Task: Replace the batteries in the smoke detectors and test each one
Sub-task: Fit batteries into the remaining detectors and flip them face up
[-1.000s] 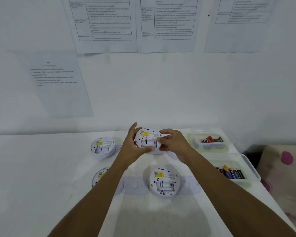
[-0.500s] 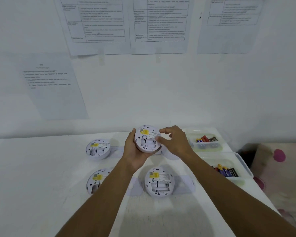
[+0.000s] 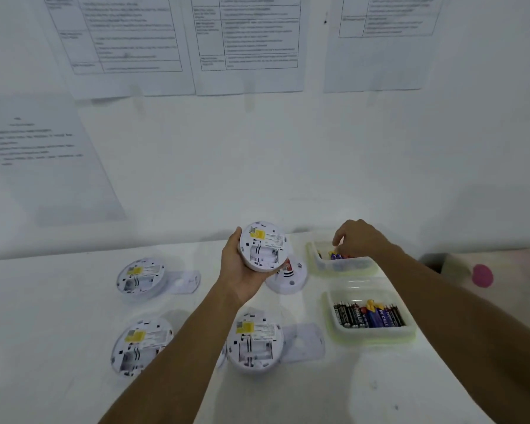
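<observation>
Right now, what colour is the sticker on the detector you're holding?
Yellow sticker on the white detector in the left hand; head view.

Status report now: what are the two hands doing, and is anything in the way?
Left hand holds smoke detector, back side up. Right hand in far battery tray, at the batteries; grip unclear. Nothing blocking.

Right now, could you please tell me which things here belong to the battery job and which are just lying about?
Job in hand: held detector, in the left hand; far battery tray, under the right hand; near battery tray; back-left detector; front-left detector; front-centre detector.
Lying about: wall papers; pink-spotted item, far right.
</observation>
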{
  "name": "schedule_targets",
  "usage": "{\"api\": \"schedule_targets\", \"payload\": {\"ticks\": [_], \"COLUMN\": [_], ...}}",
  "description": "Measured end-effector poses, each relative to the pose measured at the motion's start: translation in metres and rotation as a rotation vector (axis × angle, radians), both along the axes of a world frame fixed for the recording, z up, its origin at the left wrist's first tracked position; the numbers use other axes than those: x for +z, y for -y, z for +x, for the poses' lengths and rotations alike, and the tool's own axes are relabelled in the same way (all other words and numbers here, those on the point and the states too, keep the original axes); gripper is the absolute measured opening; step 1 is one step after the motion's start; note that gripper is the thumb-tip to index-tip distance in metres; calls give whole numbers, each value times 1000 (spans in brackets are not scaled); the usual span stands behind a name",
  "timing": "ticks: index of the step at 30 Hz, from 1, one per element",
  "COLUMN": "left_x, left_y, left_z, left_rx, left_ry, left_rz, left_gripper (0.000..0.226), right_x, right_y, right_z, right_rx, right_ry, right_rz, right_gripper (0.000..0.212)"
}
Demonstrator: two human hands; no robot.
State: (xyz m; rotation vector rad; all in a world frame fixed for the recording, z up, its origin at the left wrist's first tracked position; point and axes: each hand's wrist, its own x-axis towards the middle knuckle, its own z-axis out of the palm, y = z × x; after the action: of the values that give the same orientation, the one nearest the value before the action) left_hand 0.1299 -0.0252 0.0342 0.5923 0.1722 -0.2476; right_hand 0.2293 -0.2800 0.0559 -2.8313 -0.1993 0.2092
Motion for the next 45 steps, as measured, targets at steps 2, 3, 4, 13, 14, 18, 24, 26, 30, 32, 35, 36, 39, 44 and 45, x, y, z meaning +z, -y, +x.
{"api": "schedule_targets", "payload": {"ticks": [2,3,4,13,14,18,24,26,30,32,35,36,39,44,45], "left_x": [-1,-2,-2,-9,-9,-9,-7,-7,-6,-5,-6,-6,-2,2,2], "left_y": [2,2,2,-2,-2,-3,5,9,16,17,18,17,15,13,13], "left_z": [3,5,7,13,13,11,5,2,-5,-9,-15,-17,-22,-26,-26], "left_rx": [-2,0,2,17,22,33,93,116,167,183,207,215,249,274,268], "left_ry": [-3,-7,-8,-26,-29,-29,-19,-10,28,39,32,28,26,39,38], "left_rz": [16,27,35,45,42,25,-13,-42,-36,7,70,79,96,68,68], "left_gripper": [57,57,57,57,57,56,53,52,59,65,67,68,69,60,60], "right_x": [-6,-8,-10,-27,-26,-4,34,34,12,0,-13,-16,-27,-43,-44], "right_y": [-2,-5,-8,-29,-28,-16,-36,-52,-85,-98,-114,-117,-124,-119,-118], "right_z": [8,10,13,28,29,19,-33,-58,-94,-107,-119,-123,-134,-147,-147], "right_rx": [33,40,41,10,4,-88,-62,-12,-45,-73,-97,-101,-68,121,134], "right_ry": [-34,-46,-57,-88,-98,-70,27,16,79,132,268,324,479,708,738], "right_rz": [-38,-45,-47,-36,-14,319,943,1046,1120,1126,1089,1050,875,603,557], "right_gripper": [6,12,15,24,22,6,6,7,9,7,5,5,7,35,38]}}
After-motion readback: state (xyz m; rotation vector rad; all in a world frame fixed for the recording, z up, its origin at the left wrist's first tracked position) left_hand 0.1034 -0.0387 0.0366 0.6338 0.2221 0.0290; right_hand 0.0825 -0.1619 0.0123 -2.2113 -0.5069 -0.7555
